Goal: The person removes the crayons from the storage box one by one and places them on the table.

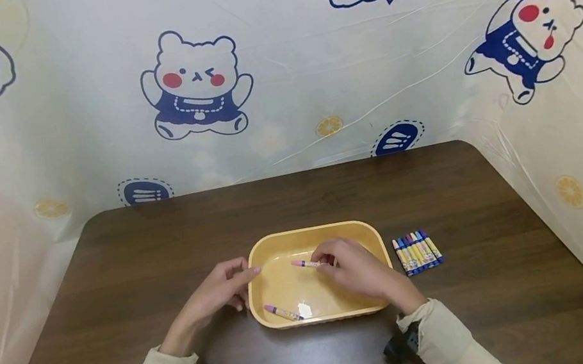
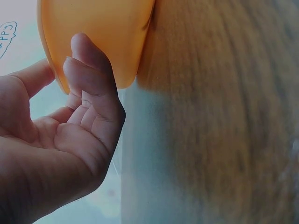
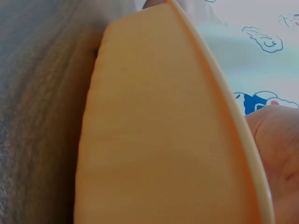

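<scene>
A yellow plastic tray (image 1: 324, 318) stands on the table in front of the person. At its left end the left hand (image 1: 221, 291) grips the rim, thumb over the edge and fingers against the outer wall (image 2: 100, 28) in the left wrist view. Over the inside of the tray, the right hand (image 1: 355, 267) pinches a pink-tipped crayon (image 1: 306, 263), its tip pointing left. A purple-tipped crayon (image 1: 284, 313) lies in the tray's near left corner. The tray's near wall (image 3: 149, 116) hides the right fingertips in the right wrist view.
Just right of the tray, several crayons (image 1: 418, 252) lie side by side in a row on the table. The dark wooden table (image 1: 161, 237) ends at a patterned curtain (image 1: 285, 79) behind and on both sides.
</scene>
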Motion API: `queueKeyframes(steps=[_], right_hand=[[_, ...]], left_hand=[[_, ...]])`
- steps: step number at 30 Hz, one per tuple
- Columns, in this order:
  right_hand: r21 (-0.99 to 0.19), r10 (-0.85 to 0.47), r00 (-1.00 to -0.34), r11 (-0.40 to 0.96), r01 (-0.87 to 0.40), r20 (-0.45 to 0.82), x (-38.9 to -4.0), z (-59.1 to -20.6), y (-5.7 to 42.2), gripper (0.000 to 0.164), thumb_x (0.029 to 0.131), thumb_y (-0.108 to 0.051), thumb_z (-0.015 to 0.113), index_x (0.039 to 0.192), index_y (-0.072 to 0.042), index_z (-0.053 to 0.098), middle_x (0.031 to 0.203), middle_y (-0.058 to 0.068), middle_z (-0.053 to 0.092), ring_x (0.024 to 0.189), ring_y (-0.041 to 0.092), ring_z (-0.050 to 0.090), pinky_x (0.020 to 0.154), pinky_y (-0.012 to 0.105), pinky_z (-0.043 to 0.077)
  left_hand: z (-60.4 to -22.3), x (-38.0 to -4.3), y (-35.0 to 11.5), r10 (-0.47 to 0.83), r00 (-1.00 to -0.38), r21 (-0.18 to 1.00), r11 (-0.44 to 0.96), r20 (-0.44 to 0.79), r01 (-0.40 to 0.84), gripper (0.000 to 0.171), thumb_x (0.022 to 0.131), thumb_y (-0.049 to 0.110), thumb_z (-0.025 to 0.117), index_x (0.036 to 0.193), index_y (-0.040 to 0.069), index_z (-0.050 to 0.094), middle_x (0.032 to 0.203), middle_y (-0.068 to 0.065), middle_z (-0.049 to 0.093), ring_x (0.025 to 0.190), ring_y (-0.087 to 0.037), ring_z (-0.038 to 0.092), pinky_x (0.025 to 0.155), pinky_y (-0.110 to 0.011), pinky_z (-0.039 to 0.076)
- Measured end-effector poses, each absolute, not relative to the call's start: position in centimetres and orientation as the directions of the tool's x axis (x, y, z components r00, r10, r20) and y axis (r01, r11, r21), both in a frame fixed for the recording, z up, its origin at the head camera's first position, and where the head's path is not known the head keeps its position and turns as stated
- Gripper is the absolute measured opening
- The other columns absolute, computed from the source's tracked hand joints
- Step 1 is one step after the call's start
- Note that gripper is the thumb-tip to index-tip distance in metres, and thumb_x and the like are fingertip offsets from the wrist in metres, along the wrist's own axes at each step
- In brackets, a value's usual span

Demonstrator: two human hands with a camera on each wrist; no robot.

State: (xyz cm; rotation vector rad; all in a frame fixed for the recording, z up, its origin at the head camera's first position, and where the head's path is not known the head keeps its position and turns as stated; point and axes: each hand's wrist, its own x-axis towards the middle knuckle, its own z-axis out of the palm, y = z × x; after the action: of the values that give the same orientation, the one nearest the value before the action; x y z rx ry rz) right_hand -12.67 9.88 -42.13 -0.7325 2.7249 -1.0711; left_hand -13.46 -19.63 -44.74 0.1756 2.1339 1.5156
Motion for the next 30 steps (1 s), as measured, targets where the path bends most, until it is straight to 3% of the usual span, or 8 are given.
queueKeyframes(steps=[19,30], right_hand=[[-0.716,-0.391,-0.914,0.607,-0.345,0.109,-13.2,-39.9,12.6,0.014,0.091,-0.007,0.072,0.104,-0.011,0.073,0.091,-0.003,0.063,0.082,0.014,0.056,0.072,0.026,0.053],[-0.776,-0.255,-0.950,0.557,-0.295,0.178,-12.0,-39.2,18.6,0.014,0.093,-0.012,0.071,0.106,-0.009,0.073,0.092,0.001,0.070,0.081,0.017,0.064,0.072,0.032,0.055]], left_hand=[[-45.0,-13.5,-19.6,0.397,-0.865,0.917,0.367,-0.308,-0.158,0.040,0.100,0.035,0.060,0.098,-0.005,0.053,0.071,-0.010,0.064,0.059,-0.023,0.059,0.050,-0.029,0.050],[-44.8,-13.3,-19.7,0.390,-0.867,0.913,0.376,-0.311,-0.158,0.041,0.099,0.036,0.061,0.097,-0.004,0.053,0.071,-0.010,0.063,0.059,-0.024,0.059,0.050,-0.029,0.050]])
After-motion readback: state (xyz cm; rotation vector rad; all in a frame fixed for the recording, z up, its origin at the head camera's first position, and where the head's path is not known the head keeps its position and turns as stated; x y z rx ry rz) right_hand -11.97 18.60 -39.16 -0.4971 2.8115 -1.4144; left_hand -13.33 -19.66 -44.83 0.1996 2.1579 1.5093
